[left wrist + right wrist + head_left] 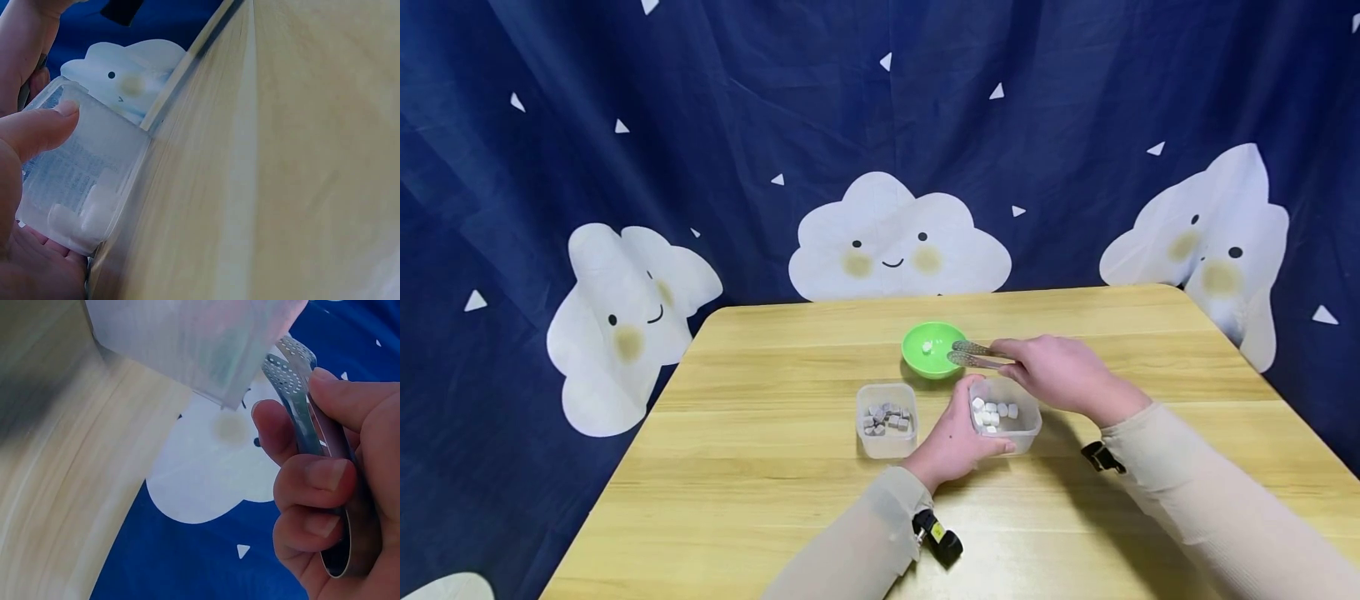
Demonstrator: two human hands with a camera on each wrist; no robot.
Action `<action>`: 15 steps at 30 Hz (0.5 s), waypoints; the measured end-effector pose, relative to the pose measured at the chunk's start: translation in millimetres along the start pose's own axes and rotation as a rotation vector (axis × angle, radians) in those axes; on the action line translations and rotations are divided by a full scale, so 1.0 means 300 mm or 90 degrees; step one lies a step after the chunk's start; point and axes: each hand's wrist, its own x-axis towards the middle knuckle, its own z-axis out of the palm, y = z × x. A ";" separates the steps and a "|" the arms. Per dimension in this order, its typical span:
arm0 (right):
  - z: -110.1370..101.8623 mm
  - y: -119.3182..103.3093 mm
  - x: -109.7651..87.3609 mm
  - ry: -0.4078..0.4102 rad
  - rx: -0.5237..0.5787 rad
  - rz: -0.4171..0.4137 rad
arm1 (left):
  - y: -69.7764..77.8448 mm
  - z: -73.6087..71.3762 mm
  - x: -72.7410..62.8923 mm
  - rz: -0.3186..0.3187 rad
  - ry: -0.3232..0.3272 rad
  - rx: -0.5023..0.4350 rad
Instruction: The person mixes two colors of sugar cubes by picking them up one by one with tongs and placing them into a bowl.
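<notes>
Stretching beige sleeves [859,533] over a pale wood-grain bench [737,500]. Curling fingers of the left hand [951,437] round a translucent rounded-square plastic tub [1025,429] of white cubes [991,410]. Pinching perforated silver metal tongs [302,425] between fingers of the right hand [1060,371], holding the tips at the right rim of a round green bowl [931,367], beyond the left fingers, containing a white cube [927,347]. Showing just left of the left fingers another translucent plastic tub [887,450] of grey cubes [892,422].

navy cloth backdrop [737,108] | smiling white clouds [891,229] | white triangles [997,92] | wood-grain table [752,500]
</notes>
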 end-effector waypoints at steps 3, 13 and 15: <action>-0.015 0.000 -0.013 0.006 0.001 -0.003 | 0.001 -0.002 -0.001 0.002 -0.002 0.002; -0.071 0.003 -0.079 0.011 0.004 -0.017 | 0.003 -0.003 0.000 -0.004 0.004 0.027; -0.080 0.003 -0.093 0.011 0.002 -0.023 | 0.005 -0.004 -0.002 -0.006 0.005 0.032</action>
